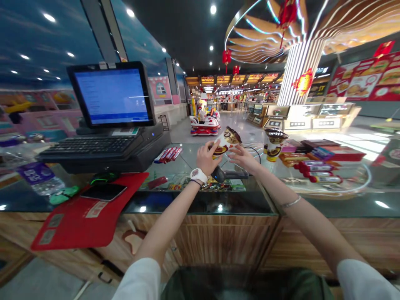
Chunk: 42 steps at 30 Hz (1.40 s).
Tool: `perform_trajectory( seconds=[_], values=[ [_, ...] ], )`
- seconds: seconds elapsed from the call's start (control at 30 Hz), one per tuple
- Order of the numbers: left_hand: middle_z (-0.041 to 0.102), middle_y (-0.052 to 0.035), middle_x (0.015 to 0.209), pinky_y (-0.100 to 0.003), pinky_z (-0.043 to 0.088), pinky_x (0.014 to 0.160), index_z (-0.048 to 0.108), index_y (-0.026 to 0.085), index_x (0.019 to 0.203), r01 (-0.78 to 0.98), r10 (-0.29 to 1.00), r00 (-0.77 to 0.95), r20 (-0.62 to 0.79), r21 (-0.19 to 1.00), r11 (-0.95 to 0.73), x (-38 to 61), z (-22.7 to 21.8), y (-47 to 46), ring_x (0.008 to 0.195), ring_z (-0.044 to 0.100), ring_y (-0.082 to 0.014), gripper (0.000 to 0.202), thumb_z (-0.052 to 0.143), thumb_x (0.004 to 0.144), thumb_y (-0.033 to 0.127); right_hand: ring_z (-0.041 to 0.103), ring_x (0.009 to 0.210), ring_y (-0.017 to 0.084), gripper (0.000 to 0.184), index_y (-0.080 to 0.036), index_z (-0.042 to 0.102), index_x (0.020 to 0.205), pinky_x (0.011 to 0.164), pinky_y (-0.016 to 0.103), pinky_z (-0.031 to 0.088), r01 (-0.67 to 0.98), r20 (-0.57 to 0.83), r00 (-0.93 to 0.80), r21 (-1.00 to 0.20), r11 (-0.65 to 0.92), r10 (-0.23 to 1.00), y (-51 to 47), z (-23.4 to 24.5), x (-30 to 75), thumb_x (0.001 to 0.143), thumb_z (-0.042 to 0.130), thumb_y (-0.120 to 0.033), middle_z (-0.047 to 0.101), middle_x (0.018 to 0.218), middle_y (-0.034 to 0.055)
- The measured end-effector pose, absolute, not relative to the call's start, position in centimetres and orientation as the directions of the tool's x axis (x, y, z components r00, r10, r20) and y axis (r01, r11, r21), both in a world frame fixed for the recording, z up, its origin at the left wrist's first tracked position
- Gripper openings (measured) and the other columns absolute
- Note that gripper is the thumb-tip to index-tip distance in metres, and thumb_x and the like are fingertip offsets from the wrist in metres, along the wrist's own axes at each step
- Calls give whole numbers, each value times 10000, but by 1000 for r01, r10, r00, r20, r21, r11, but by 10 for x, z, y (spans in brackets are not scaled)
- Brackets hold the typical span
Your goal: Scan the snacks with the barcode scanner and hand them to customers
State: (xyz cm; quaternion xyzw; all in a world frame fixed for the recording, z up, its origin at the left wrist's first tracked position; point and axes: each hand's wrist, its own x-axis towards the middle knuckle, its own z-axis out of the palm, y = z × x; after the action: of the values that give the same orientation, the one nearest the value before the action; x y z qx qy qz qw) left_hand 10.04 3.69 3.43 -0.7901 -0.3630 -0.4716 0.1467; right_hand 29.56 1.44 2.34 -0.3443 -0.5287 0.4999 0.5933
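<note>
My left hand [208, 159] is closed around a Dove chocolate cup [230, 138], white and brown with gold lettering, held tilted above the glass counter. The fingers of my right hand [243, 159] rest against the cup's lower right side. Below my hands, a dark handheld barcode scanner [233, 174] lies on the counter, its cable curving behind my right hand. More cups of the same kind [275, 146] stand upright just right of my hands. A white watch is on my left wrist, a thin bracelet on my right.
Packaged sweets and boxes [331, 156] are piled on the right counter. Red-and-white packets [168, 154] lie left of my hands. Further left are a monitor [112, 96], keyboard [87, 143], phone [104, 191] on a red mat [84, 225], and water bottle [40, 177].
</note>
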Motion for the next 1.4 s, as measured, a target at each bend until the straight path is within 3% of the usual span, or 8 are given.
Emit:
perform_trajectory(
  seconds=[0.13, 0.37, 0.47, 0.57, 0.8, 1.03, 1.23, 1.4],
  values=[
    [616, -79, 1336, -475, 333, 1144, 553, 278, 1380, 715, 404, 397, 824, -1, -699, 113, 39, 55, 1200, 575, -258, 550, 675, 844, 258, 625, 1093, 214, 542, -325, 646, 1064, 867, 381, 594, -202, 345, -80, -924, 324, 935, 30, 21, 324, 573, 871, -279, 601, 1261, 4],
    [609, -73, 1388, -559, 223, 1208, 555, 265, 1365, 631, 313, 551, 774, -141, -762, 118, 33, 70, 1281, 554, -243, 471, 595, 899, 212, 567, 1238, 239, 1140, -450, 296, 1501, 1043, 434, 496, -73, 505, 32, -859, 506, 862, 44, 16, 356, 544, 898, -301, 504, 1451, 15],
    [618, -63, 1381, -560, 218, 1215, 553, 277, 1366, 568, 230, 618, 752, -226, -791, 113, 29, 72, 1314, 534, -232, 450, 554, 923, 199, 541, 1266, 245, 1108, -423, 299, 1516, 1085, 439, 450, 9, 534, -48, -845, 535, 844, 40, 19, 364, 580, 887, -342, 471, 1481, 36],
    [610, -61, 1392, -548, 225, 1219, 543, 283, 1379, 525, 176, 649, 740, -267, -808, 109, 28, 74, 1341, 512, -226, 452, 520, 936, 192, 572, 1193, 237, 957, -356, 458, 1439, 1079, 426, 446, 83, 544, -83, -831, 550, 835, 33, 23, 363, 582, 884, -355, 549, 1380, 43],
    [569, -99, 1429, -505, 279, 1213, 550, 255, 1379, 629, 256, 493, 831, -137, -765, 103, 30, 76, 1370, 479, -259, 477, 580, 903, 236, 602, 1036, 198, 737, -290, 602, 1215, 979, 354, 499, 107, 579, 55, -814, 571, 814, 20, 31, 352, 534, 879, -339, 609, 1219, 24],
    [619, -89, 1368, -485, 303, 1200, 582, 257, 1339, 640, 333, 494, 803, -77, -764, 94, 34, 77, 1323, 525, -255, 456, 621, 884, 248, 602, 1077, 217, 782, -305, 566, 1282, 970, 366, 507, 78, 547, 51, -836, 543, 835, 23, 27, 358, 562, 859, -394, 626, 1230, 30],
    [643, -90, 1336, -525, 247, 1216, 571, 240, 1344, 644, 355, 475, 805, -43, -764, 93, 35, 76, 1288, 550, -270, 510, 684, 857, 342, 443, 1367, 277, 1003, -358, 380, 1477, 1074, 417, 456, 207, 591, -5, -788, 579, 806, 15, 32, 360, 606, 869, -448, 346, 1582, 55],
    [652, -79, 1321, -585, 185, 1224, 575, 263, 1337, 644, 399, 465, 791, 7, -765, 91, 37, 79, 1272, 564, -282, 521, 700, 839, 352, 467, 1347, 312, 1167, -347, 293, 1532, 1050, 452, 484, 283, 580, -106, -761, 584, 808, 10, 33, 360, 541, 909, -367, 220, 1637, 79]
  ],
)
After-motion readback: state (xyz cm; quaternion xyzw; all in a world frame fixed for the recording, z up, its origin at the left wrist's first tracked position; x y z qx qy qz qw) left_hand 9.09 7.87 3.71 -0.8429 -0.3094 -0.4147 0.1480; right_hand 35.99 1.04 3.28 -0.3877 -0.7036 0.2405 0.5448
